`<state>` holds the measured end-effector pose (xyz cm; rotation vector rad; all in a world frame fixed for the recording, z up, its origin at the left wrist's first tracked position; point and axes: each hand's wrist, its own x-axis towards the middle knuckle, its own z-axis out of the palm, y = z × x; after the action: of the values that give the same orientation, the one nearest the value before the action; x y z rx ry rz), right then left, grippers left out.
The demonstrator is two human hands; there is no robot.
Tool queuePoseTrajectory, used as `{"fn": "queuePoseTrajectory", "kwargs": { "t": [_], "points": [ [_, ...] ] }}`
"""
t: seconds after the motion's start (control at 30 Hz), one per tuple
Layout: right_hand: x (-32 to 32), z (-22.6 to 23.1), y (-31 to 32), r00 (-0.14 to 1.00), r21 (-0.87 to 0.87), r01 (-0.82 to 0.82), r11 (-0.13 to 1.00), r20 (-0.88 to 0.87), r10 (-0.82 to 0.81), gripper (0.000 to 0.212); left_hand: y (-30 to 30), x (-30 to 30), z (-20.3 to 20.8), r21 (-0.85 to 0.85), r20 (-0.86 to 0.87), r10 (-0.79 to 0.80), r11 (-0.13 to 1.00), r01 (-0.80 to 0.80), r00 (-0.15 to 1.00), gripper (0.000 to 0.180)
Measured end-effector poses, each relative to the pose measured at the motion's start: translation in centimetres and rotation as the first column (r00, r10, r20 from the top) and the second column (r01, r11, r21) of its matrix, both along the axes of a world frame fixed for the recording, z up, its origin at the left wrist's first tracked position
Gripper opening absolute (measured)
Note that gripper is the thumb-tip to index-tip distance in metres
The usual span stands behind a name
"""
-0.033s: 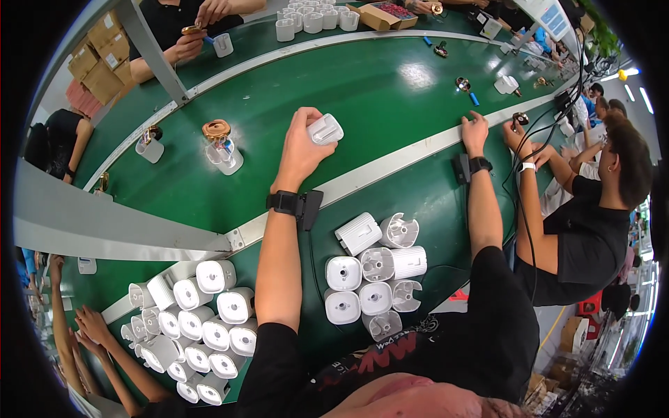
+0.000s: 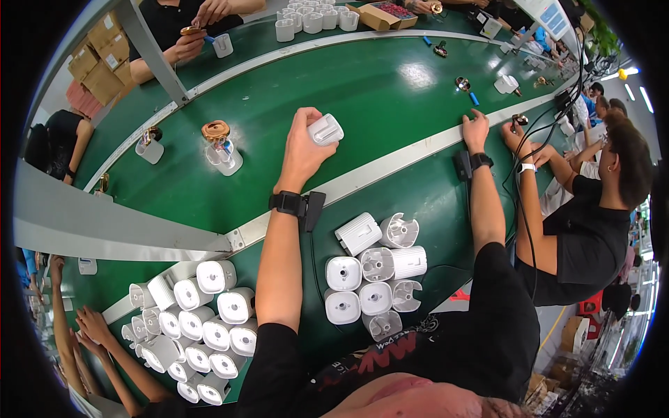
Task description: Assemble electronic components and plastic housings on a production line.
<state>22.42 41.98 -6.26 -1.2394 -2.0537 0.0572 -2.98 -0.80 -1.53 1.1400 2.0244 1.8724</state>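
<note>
My left hand (image 2: 304,150) is closed around a white plastic housing (image 2: 325,130), held tilted over the green belt (image 2: 376,97). My right hand (image 2: 476,132) reaches over the metal rail (image 2: 418,150) on the right, its fingers loosely apart and nothing visible in them. Just beyond its fingertips lies a blue cylinder (image 2: 474,99), wired-looking, near a round gold part (image 2: 463,84). Between my forearms, several white housings (image 2: 376,297) stand and lie grouped on the green table. To the left, a white housing with a copper-coloured top (image 2: 222,157) stands on the belt.
A larger pile of white housings (image 2: 198,324) lies left of my left forearm. A grey metal post (image 2: 118,219) crosses the left side. Black cables (image 2: 550,125) hang on the right, beside a co-worker's hand (image 2: 517,136). Another person's hands (image 2: 188,46) work across the belt.
</note>
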Motion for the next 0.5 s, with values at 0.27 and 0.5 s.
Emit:
{"fn": "queuePoseTrajectory", "kwargs": {
  "t": [0.27, 0.5],
  "points": [
    [-2.0, 0.3, 3.0, 0.966, -0.04, 0.095, 0.995, 0.247, -0.082, 0.055, -0.1, 0.3, -0.6, -0.043, -0.148, -0.011, 0.999, 0.004, 0.989, 0.055],
    [-1.9, 1.7, 4.0, 0.969, -0.101, 0.049, 0.994, 0.247, -0.023, 0.036, 0.2, -0.7, -1.5, -0.032, -0.133, 0.061, 0.997, -0.066, 0.989, 0.055]
  ]
}}
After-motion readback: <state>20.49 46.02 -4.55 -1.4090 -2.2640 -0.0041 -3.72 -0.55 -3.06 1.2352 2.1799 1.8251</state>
